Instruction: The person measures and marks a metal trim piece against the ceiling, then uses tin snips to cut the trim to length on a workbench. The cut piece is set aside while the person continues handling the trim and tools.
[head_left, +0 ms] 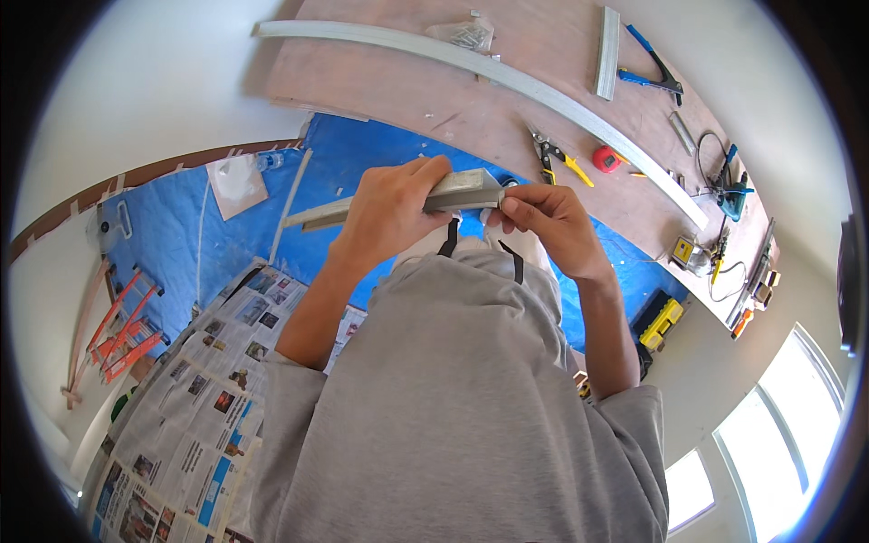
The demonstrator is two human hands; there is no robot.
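Note:
In front of my waist I hold a grey metal channel (466, 183), its long end reaching out to the left past my wrist. My left hand (391, 210) is closed around its middle. At the right end, the thumb and fingers of my right hand (550, 220) pinch the channel's edge. Beyond my hands, yellow-and-black snips (554, 156) lie on a brown board table, with a red tape measure (606, 159) to their right. A long metal profile (453, 60) lies across the table behind them.
A small bag of metal fasteners (466, 36), a short channel (607, 54), a blue-handled hand riveter (654, 71) and a teal drill (733, 203) lie on the table. Blue sheeting (240, 237) and newspapers (195, 398) cover the floor. An orange stepladder (127, 335) stands left; a yellow-and-black toolbox (663, 324) sits right.

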